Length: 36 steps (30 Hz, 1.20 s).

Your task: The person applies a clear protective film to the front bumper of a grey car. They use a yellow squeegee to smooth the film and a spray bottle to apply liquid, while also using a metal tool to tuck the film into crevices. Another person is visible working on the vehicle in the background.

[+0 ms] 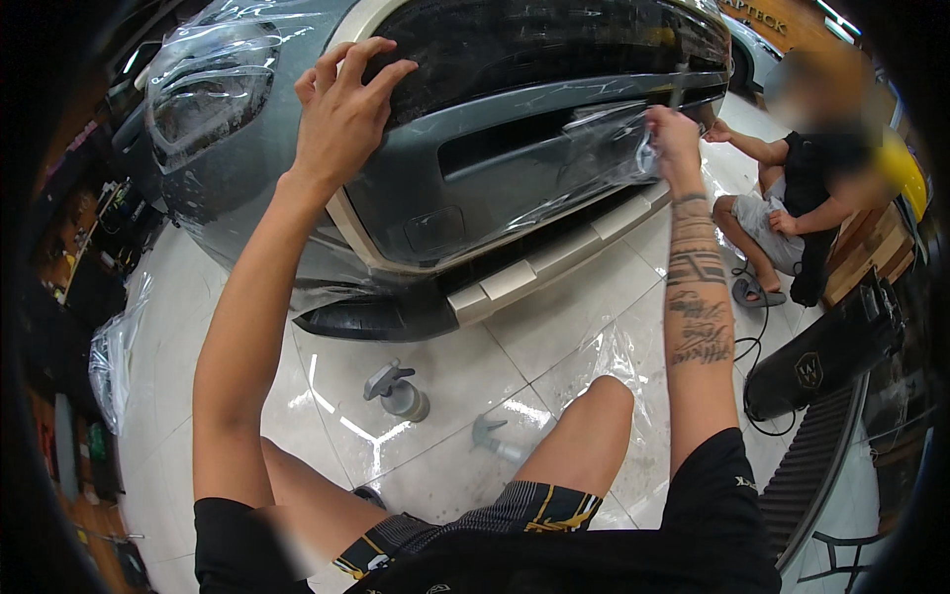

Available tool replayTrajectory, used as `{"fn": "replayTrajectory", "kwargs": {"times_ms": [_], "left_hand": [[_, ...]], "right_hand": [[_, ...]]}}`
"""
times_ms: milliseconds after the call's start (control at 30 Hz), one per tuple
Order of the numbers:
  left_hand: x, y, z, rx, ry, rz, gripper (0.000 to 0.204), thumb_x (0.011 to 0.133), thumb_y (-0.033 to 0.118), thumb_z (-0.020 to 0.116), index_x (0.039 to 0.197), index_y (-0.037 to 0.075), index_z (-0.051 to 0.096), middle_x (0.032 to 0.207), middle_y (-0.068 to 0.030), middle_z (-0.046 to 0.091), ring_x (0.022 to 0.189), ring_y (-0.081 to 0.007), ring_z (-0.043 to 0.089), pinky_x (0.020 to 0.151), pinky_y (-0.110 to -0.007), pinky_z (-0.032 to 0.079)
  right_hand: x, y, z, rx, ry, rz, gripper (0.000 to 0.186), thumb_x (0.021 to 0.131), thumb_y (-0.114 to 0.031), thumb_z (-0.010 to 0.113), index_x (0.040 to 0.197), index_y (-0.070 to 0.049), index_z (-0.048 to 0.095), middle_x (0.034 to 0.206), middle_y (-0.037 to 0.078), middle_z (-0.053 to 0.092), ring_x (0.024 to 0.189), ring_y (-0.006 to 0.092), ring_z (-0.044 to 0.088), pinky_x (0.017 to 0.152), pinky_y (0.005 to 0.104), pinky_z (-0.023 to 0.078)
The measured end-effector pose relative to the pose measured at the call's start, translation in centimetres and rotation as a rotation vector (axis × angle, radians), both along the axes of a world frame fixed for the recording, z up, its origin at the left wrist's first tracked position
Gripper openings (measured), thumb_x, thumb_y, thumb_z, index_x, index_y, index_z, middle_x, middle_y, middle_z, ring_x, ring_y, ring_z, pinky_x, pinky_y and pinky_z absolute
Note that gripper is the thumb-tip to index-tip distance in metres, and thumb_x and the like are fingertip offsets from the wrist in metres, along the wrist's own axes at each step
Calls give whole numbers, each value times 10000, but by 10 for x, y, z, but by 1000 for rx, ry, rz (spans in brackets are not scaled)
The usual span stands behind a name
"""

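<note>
A grey-green car bumper (386,188) with a dark glossy panel (534,49) and beige trim fills the upper middle. Wet-looking clear film lies over much of it. My left hand (348,109) is raised in front of the beige trim at the panel's left end, fingers spread and slightly bent. Whether its fingertips touch the film cannot be made out. To the right, my right hand (676,142) is closed on bunched clear film (618,139), which stretches leftward across the bumper's recess. What lies inside that fist is partly hidden.
On the tiled floor below stand a grey spray bottle (401,391) and, lying tilted, a paler spray bottle (498,439). A co-worker (816,188) squats at right, one hand near the bumper's end. A black cylinder (826,351) with a cable and loose film (119,366) lie around.
</note>
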<state>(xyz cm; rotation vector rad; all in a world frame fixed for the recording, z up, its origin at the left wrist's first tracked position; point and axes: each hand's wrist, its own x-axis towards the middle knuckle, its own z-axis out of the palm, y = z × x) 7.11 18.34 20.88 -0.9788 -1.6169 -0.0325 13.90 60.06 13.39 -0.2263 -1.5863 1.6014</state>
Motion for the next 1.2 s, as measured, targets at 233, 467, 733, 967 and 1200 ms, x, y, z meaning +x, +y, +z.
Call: {"fn": "replayTrajectory", "kwargs": {"times_ms": [233, 467, 733, 967, 1200], "left_hand": [[19, -65, -9, 84, 12, -177, 340, 853, 77, 593, 1178, 177, 600, 1184, -58, 547, 1102, -240, 479, 913, -363, 369], [86, -125, -100, 212, -816, -99, 221, 847, -31, 558, 1049, 28, 624, 838, -58, 602, 717, -111, 571, 654, -227, 449], [62, -108, -339, 1004, -2267, -197, 318, 890, 125, 504, 1192, 28, 485, 1044, -102, 604, 939, -218, 595, 810, -346, 483], [-5, -102, -365, 1733, -1879, -762, 413, 891, 83, 464, 1294, 60, 379, 1243, -114, 487, 1146, -271, 478, 950, -429, 411], [-12, -122, -369, 1879, -1877, -810, 345, 880, 81, 477, 1223, 99, 441, 1159, -80, 512, 1047, -243, 508, 871, -418, 431]], "right_hand": [[207, 152, -133, -263, -32, 281, 217, 859, -232, 615, 1022, -90, 602, 927, -25, 618, 802, 63, 569, 688, 227, 459], [357, 72, -209, 399, -700, -342, 340, 966, -268, 461, 914, 50, 570, 618, 13, 386, 536, 95, 347, 496, 270, 304], [263, -212, -91, 866, -68, 330, 52, 657, -30, 604, 703, -33, 581, 601, 3, 541, 472, 110, 491, 449, 229, 379], [268, -254, -37, 873, 69, 730, 265, 662, 35, 702, 917, 9, 632, 777, 115, 620, 502, 155, 509, 394, 255, 382], [147, -322, -226, 300, -271, 583, 582, 663, -96, 736, 1163, -28, 447, 961, 165, 528, 736, 270, 468, 615, 387, 369]]}}
